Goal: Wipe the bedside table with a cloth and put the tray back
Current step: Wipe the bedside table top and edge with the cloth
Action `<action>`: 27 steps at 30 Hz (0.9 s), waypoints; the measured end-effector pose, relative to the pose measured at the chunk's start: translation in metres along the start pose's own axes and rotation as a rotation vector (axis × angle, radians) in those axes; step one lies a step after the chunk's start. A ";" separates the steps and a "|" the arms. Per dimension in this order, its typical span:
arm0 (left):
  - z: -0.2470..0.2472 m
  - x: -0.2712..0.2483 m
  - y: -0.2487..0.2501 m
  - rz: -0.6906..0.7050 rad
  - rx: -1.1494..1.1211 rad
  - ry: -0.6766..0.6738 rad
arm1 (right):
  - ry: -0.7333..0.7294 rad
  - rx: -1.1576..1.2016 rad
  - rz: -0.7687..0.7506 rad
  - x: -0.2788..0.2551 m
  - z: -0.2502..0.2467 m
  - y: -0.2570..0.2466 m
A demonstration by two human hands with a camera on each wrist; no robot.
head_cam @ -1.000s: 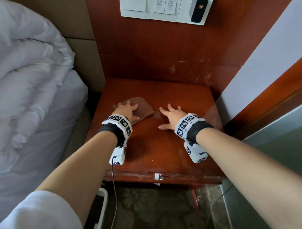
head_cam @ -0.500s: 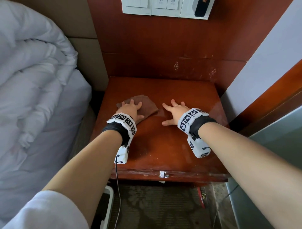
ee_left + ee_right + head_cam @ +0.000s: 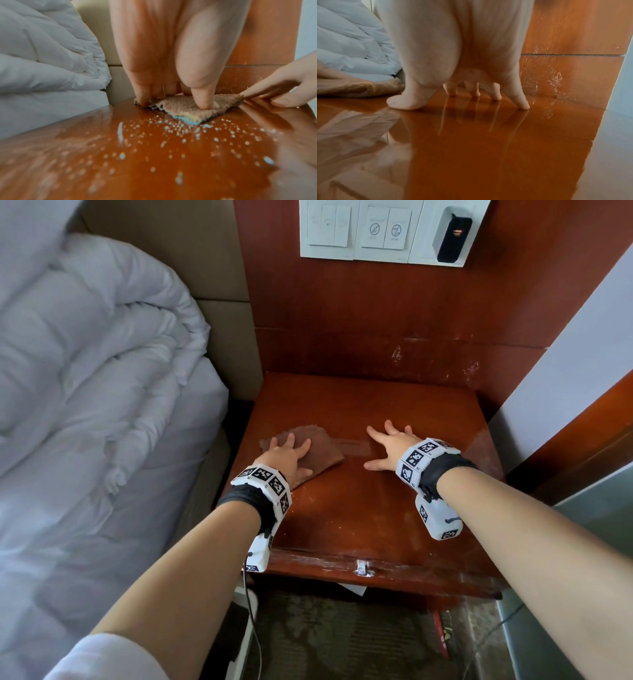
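My left hand [image 3: 286, 455] lies flat on the cloth [image 3: 317, 445], fingers straight and spread, pressing it onto the desk [image 3: 370, 508]. The left wrist view shows the thumb [image 3: 202, 100] pushing down into the cloth's [image 3: 187, 106] pile, with the other fingertips on its far-left edge. The cloth is brown and fuzzy, with a blue underside showing at its near corner. It sits on the left half of the desk [image 3: 154, 155], about midway between near and far edges.

My right hand [image 3: 390, 448] holds nothing. Its fingers are straight and spread, and it rests on the bare desk just right of the cloth. In the right wrist view all five fingertips [image 3: 522, 105] touch the glossy surface, the palm arched above it. In the left wrist view one right fingertip reaches the cloth's right corner; whether it touches, I cannot tell.

Pale droplets or specks [image 3: 171, 129] are scattered on the desk near the cloth's near edge. A dull streak [image 3: 352, 446] runs between the two hands.

The tray is not visible in any view.

A bed with a white duvet [image 3: 85, 371] stands left of the desk. A switch panel [image 3: 380, 231] is mounted on the far wood wall [image 3: 376, 313].
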State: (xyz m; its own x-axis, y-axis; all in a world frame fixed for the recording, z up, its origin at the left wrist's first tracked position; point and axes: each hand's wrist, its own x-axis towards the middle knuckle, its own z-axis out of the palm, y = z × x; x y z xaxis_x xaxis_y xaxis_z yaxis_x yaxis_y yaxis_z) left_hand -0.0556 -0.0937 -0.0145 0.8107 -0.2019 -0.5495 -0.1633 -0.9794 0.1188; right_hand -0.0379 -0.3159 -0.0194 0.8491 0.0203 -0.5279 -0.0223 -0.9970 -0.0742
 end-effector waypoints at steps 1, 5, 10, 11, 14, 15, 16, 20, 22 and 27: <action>0.001 -0.003 -0.001 -0.006 0.001 -0.004 | 0.004 -0.003 0.001 -0.001 0.000 -0.001; 0.009 -0.011 -0.005 -0.011 -0.001 0.011 | 0.012 -0.021 0.001 -0.006 0.001 -0.003; 0.022 -0.022 -0.013 -0.008 -0.024 0.036 | 0.029 -0.041 0.005 -0.013 0.007 -0.004; 0.025 -0.025 -0.014 -0.011 -0.024 0.045 | 0.031 -0.043 0.004 -0.015 0.008 -0.004; 0.032 -0.035 -0.018 -0.016 -0.030 0.056 | 0.036 -0.060 0.009 -0.020 0.011 -0.005; 0.034 -0.039 -0.019 -0.017 -0.032 0.058 | 0.038 -0.071 0.016 -0.023 0.012 -0.007; 0.036 -0.043 -0.021 -0.019 -0.031 0.064 | 0.038 -0.082 0.021 -0.025 0.013 -0.010; 0.046 -0.054 -0.030 -0.017 -0.038 0.084 | 0.038 -0.108 0.025 -0.035 0.020 -0.025; 0.050 -0.059 -0.035 -0.019 -0.048 0.097 | 0.039 -0.119 0.003 -0.040 0.024 -0.030; 0.062 -0.069 -0.048 -0.025 -0.071 0.150 | 0.052 -0.167 -0.010 -0.049 0.030 -0.042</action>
State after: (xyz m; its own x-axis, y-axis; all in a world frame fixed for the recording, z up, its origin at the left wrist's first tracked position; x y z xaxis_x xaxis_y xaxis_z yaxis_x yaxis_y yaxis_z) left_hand -0.1386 -0.0329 -0.0329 0.8898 -0.1688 -0.4241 -0.1060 -0.9801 0.1678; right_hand -0.0947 -0.2727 -0.0154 0.8752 0.0305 -0.4829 0.0704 -0.9954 0.0646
